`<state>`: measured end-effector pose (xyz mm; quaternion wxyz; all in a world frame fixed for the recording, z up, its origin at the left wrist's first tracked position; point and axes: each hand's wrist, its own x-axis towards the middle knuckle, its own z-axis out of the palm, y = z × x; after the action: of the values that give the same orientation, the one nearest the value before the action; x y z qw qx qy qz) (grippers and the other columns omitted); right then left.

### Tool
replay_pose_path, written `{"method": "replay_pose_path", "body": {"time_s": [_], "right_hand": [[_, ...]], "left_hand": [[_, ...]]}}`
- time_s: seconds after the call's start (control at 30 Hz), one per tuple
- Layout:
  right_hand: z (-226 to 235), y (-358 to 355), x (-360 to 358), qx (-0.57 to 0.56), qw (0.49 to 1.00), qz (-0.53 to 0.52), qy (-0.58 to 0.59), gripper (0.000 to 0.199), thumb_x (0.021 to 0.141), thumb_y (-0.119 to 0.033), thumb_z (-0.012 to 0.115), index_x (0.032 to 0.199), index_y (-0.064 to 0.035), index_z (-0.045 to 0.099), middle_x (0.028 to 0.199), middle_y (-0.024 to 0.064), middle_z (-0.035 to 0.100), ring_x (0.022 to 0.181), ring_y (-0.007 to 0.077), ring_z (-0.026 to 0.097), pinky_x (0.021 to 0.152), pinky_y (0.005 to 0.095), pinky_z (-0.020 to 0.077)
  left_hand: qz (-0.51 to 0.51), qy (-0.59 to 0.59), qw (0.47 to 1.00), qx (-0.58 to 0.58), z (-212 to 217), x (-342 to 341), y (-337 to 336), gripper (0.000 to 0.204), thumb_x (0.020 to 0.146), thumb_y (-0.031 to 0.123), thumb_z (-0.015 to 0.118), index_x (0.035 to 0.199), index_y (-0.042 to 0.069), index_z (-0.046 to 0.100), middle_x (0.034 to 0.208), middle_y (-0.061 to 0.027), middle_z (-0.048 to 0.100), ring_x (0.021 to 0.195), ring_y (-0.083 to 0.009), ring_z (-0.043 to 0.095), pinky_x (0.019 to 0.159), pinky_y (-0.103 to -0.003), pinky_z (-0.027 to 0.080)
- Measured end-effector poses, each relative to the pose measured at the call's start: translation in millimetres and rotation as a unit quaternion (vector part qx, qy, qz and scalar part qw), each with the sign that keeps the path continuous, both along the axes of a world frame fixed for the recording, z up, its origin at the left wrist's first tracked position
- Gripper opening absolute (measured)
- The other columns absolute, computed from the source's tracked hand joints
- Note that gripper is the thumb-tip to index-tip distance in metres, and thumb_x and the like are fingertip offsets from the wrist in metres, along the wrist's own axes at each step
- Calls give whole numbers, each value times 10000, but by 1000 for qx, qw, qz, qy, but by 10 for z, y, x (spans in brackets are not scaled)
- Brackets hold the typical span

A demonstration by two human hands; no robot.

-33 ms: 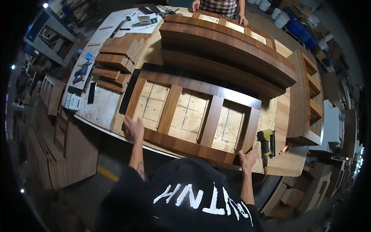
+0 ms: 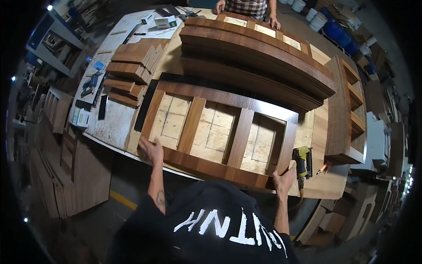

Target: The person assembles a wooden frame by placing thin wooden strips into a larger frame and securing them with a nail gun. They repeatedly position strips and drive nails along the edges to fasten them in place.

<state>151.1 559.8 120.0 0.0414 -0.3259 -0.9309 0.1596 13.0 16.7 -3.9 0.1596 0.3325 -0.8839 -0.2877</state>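
Note:
A brown wooden frame [image 2: 206, 165] with three openings lies flat on the table before me. At its near left corner is my left hand [image 2: 152, 151], its fingers round the edge and the thumb up over the front rail. My right hand [image 2: 285, 177] grips the near right corner, the thumb along the side rail; the other fingers are partly hidden. Just right of that hand a yellow-green and black pneumatic nail gun [image 2: 303, 163] lies on the table, its hose running down over the near edge. Black strips [image 2: 146, 105] border the frame's left and far sides.
Beyond the frame stands a tall stack of similar frames [image 2: 255, 61]; another stack [image 2: 338, 97] is at the right. Wooden slats [image 2: 129, 66] are piled at left, near a small bottle [image 2: 97, 65] and a white box [image 2: 81, 117]. Another person's hand [image 2: 274, 22] rests at the far side.
The whole view has shifted very slightly. Both my hands remain at the frame's near corners, and the frame lies in the same place.

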Motion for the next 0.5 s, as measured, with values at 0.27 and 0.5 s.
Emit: {"method": "replay_pose_path", "body": {"time_s": [0.27, 0.5], "right_hand": [[1211, -541, 245, -27, 991, 1, 135, 901, 722, -202, 822, 1484, -9, 383, 1196, 287, 581, 1101, 448, 593, 937, 480, 504], [1325, -351, 425, -171, 969, -106, 140, 480, 874, -385, 765, 1124, 17, 686, 952, 256, 737, 926, 366, 740, 793, 416, 572]], "left_hand": [[42, 192, 545, 815, 447, 957, 351, 557, 977, 348, 688, 1423, 59, 523, 1425, -79, 588, 1271, -296, 558, 1104, -446, 418], [45, 177, 567, 804, 332, 1284, 366, 551, 1035, 316, 604, 1469, 5, 469, 1465, -130, 555, 1320, -306, 533, 1136, -468, 411]]}}
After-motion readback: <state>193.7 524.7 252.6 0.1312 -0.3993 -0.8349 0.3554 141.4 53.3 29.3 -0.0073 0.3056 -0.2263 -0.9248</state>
